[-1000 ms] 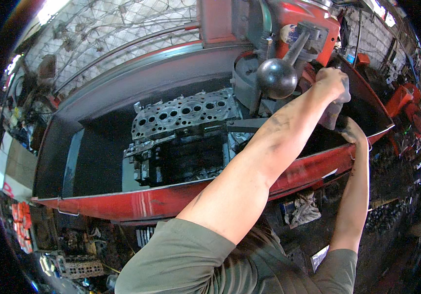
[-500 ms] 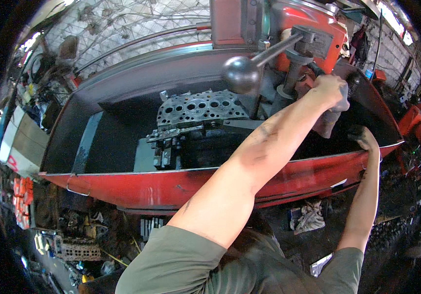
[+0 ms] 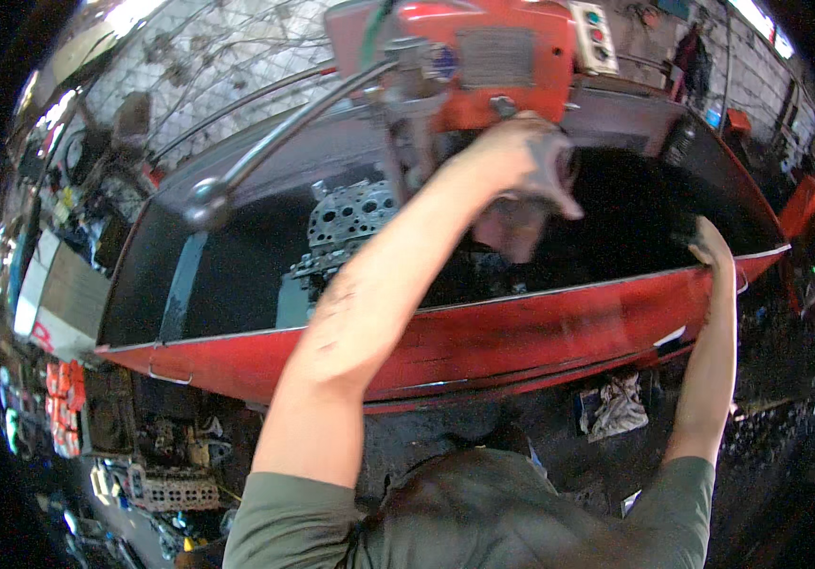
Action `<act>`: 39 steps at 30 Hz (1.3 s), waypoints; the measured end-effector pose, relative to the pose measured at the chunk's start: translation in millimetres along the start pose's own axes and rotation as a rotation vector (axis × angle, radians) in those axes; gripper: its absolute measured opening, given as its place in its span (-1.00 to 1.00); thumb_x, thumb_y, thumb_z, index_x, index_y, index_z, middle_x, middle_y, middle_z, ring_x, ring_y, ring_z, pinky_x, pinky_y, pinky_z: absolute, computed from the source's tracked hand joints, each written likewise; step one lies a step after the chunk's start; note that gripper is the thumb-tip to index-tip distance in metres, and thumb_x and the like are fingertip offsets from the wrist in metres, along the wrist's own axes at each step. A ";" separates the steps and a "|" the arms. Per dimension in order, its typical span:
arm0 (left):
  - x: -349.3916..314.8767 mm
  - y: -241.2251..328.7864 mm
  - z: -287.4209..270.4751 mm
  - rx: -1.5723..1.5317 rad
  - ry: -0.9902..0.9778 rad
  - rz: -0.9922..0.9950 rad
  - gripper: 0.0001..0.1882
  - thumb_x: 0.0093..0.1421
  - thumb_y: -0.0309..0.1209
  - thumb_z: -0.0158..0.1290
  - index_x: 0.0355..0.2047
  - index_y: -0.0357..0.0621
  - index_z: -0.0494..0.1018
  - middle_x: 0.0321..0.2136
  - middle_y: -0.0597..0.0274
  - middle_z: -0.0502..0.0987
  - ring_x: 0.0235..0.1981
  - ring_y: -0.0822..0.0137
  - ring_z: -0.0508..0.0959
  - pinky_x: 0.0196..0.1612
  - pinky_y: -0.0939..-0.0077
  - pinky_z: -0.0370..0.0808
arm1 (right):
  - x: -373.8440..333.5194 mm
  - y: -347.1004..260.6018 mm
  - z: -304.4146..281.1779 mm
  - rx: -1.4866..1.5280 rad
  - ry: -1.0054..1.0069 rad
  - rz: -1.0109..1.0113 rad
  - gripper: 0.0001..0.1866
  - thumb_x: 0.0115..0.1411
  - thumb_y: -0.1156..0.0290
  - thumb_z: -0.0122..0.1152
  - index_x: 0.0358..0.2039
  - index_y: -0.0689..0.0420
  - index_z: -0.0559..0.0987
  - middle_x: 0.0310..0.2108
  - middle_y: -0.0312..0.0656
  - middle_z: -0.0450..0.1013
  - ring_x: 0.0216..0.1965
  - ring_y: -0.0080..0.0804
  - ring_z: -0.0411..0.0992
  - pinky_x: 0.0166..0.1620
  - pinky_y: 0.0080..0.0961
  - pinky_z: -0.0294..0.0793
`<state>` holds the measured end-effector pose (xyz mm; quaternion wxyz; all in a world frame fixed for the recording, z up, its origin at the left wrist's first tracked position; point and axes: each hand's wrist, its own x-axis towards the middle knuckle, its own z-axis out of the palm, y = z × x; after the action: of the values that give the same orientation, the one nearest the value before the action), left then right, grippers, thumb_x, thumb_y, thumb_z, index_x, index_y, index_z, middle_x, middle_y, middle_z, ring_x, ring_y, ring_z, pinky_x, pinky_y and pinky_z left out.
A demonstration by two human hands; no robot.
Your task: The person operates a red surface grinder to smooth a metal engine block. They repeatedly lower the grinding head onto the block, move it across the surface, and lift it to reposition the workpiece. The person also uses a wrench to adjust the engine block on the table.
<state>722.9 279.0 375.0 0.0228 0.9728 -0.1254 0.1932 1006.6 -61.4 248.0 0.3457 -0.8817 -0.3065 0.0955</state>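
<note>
My left hand (image 3: 542, 169), smeared with dark grease, is curled in beneath the red machine head (image 3: 497, 71). Motion blurs it, and I cannot make out what its fingers hold. Below it shows a blurred pinkish-brown piece (image 3: 512, 235). A long metal lever (image 3: 303, 119) ends in a ball knob (image 3: 208, 201) to the left. Under my left forearm, a metal cylinder head (image 3: 346, 211) with a row of round holes is partly hidden. At the right, my right hand (image 3: 707, 242) reaches over the rim of the red trough (image 3: 512, 327), its blackened fingers lost in shadow.
A switch box (image 3: 597, 38) with coloured buttons stands beside the machine head. Another cylinder head (image 3: 175, 488) lies at lower left, near orange-red parts (image 3: 64, 408). A crumpled cloth (image 3: 616, 408) lies below the trough. A cardboard box (image 3: 61, 294) stands at the left.
The machine head and my left hand have moved left across the cylinder head. The ball-ended lever has swung left and down. My right hand stays near the trough's right end, slightly higher.
</note>
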 end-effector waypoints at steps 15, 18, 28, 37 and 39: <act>-100.9 -64.6 -51.8 -0.552 0.325 -0.906 -0.35 0.20 -0.10 0.06 0.21 -0.14 0.17 0.13 0.14 0.32 0.17 0.24 0.26 0.23 0.33 0.15 | -37.0 -68.6 0.2 -0.358 0.054 -0.249 -0.62 0.14 0.15 0.14 -0.15 0.17 0.54 -0.22 0.11 0.49 -0.14 0.09 0.44 -0.09 -0.19 0.41; -127.7 -72.2 -71.5 -0.562 0.179 -1.136 -0.31 0.20 0.00 0.02 0.23 -0.08 0.18 0.18 0.15 0.27 0.18 0.25 0.25 0.23 0.35 0.15 | -41.4 -76.1 -0.7 -0.348 0.075 -0.164 -0.62 0.15 0.15 0.13 -0.15 0.18 0.54 -0.23 0.11 0.49 -0.14 0.09 0.44 -0.08 -0.19 0.41; -167.4 -116.4 -95.9 -0.414 0.202 -1.374 -0.48 0.26 -0.06 -0.06 0.03 -0.23 0.36 -0.11 0.11 0.49 -0.14 0.28 0.46 -0.03 0.38 0.36 | -44.7 -78.7 1.5 -0.306 0.177 -0.255 -0.62 0.16 0.20 0.13 -0.14 0.22 0.52 -0.19 0.06 0.48 -0.14 -0.03 0.45 -0.08 -0.31 0.38; -211.4 -132.8 -107.4 -0.587 0.309 -1.537 -0.42 -0.05 -0.16 0.27 -0.04 -0.11 0.40 -0.25 0.18 0.54 -0.29 0.23 0.52 -0.19 0.36 0.48 | -39.1 -72.7 -1.4 -0.295 0.245 -0.202 -0.66 0.17 0.20 0.15 -0.15 0.17 0.55 -0.18 0.05 0.50 -0.13 0.00 0.45 -0.04 -0.30 0.40; -224.7 -137.9 -110.6 -0.720 0.285 -1.461 -0.51 0.02 -0.20 0.19 -0.07 -0.17 0.42 -0.26 0.14 0.55 -0.33 0.24 0.54 -0.22 0.35 0.48 | -38.9 -75.1 1.1 -0.254 0.373 -0.274 -0.70 0.18 0.25 0.15 -0.18 0.20 0.55 -0.20 0.04 0.51 -0.17 -0.04 0.48 -0.08 -0.35 0.41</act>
<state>516.0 475.4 392.0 0.4684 0.7087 0.4885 0.1994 939.7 -41.4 295.8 0.2927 -0.8707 -0.3634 -0.1556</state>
